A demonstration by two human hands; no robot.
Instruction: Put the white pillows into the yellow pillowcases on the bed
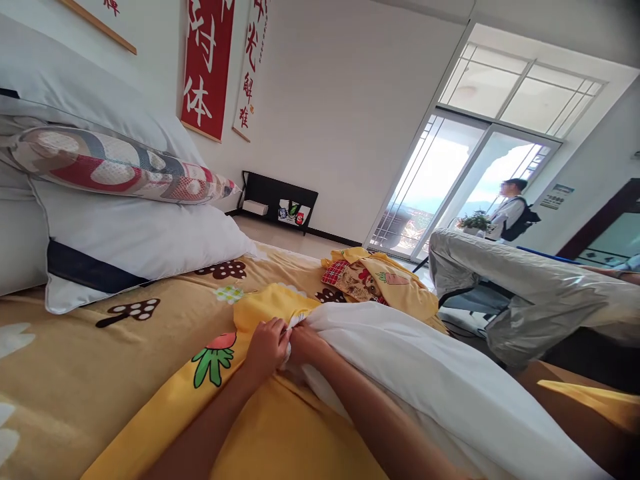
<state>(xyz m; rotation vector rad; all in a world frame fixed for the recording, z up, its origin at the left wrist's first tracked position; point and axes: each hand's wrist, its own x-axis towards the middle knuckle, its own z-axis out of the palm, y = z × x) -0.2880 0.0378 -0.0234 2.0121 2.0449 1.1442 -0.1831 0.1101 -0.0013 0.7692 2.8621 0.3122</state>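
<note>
A yellow duvet cover (290, 427) with a carrot print lies spread on the bed in front of me. Over its right side runs a white duvet (400, 347), bunched toward my hands. My left hand (266, 348) is closed on the edge of the yellow cover, its fingertips at a small gathered bit of white cloth. Right beside it, my right hand (304, 344) is closed at the end of the white duvet; its fingers are mostly hidden by cloth and the left hand.
White pillows (150, 233) and a patterned cushion (125, 163) are stacked at left on the tan bedsheet (125, 360). Ahead lies a folded yellow bundle (400, 283). Silvery sheeting (540, 280) covers something at right. A person (510, 210) with a backpack stands near the glass doors.
</note>
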